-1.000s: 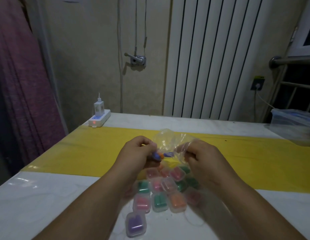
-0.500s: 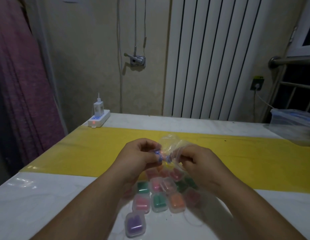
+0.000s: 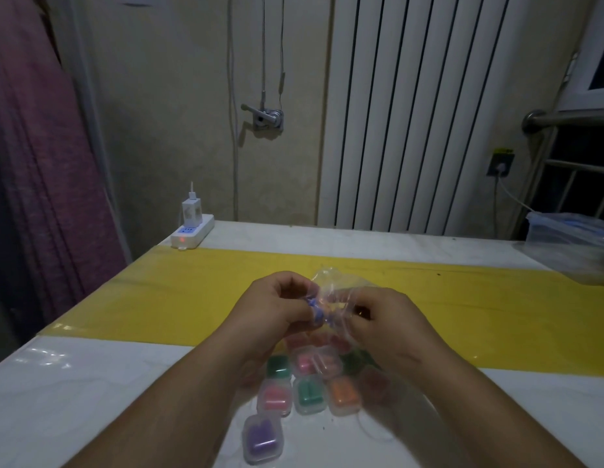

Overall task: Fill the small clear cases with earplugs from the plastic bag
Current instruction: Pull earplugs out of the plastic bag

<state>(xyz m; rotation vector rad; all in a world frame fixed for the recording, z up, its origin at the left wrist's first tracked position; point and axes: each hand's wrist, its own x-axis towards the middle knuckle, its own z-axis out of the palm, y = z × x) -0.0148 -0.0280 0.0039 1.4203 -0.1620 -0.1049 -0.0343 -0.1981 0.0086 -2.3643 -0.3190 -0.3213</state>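
Nearest: purple case (image 3: 262, 439), looks shut, sits alone near the table (image 3: 91, 400) edge. Just behind it: cluster of cases (image 3: 309, 393) w/ pink, green, orange plugs inside, packed touching. Prob. kept right under the hands so each transfer is short. Both hands are up off the table. R hand (image 3: 388, 319) has fingers curled, pinching the bag (image 3: 331, 285), likely to steady its mouth. L hand (image 3: 277, 309) is curled, fingertips pinching blue earplugs (image 3: 316, 309) at the bag's edge; can't tell if bare or through film. Bag is clear, crumpled, looks nearly empty, top poking up betw. the hands. Beyond: yellow mat (image 3: 192, 298), power strip (image 3: 192, 234) far L, radiator (image 3: 429, 113).
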